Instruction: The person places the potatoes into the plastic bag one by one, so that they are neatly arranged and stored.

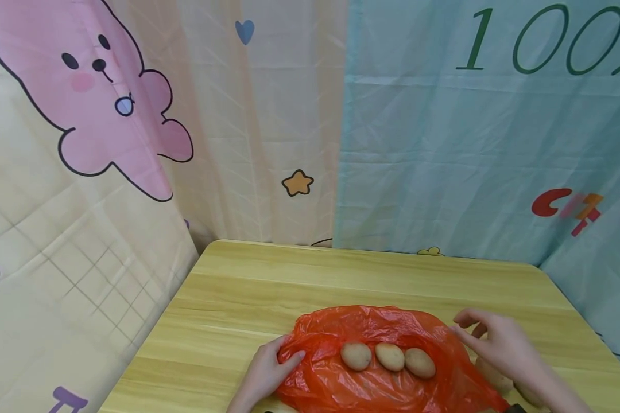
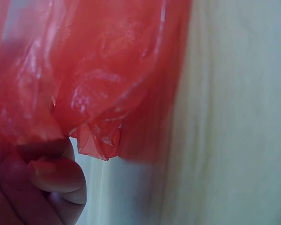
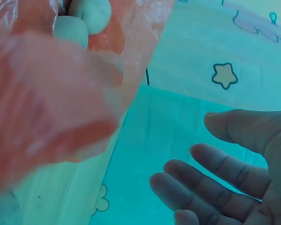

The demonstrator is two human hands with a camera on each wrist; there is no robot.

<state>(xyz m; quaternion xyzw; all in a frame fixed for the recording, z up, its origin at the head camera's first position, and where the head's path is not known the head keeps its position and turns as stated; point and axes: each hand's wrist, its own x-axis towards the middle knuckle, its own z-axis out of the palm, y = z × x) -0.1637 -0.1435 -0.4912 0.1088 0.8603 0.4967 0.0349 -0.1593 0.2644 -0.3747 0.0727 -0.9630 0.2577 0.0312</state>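
A red plastic bag (image 1: 377, 396) lies spread on the table with its mouth gaping. Three potatoes (image 1: 356, 356) sit in a row within it, two of them touching. My left hand (image 1: 266, 367) grips the bag's left edge, thumb over the plastic; curled fingers (image 2: 58, 176) show at the bag's crumpled edge in the left wrist view. My right hand (image 1: 498, 344) is just off the bag's right edge, fingers apart and holding nothing. The right wrist view shows that hand's fingers (image 3: 220, 173) spread, with a blurred flap of red plastic (image 3: 56, 98) close to the camera.
More potatoes (image 1: 491, 376) lie on the table beside the bag, partly hidden under my right forearm. The wood-grain table (image 1: 227, 287) ends at the back against a printed curtain (image 1: 418, 160). Another printed curtain (image 1: 82, 241) hangs along the left side.
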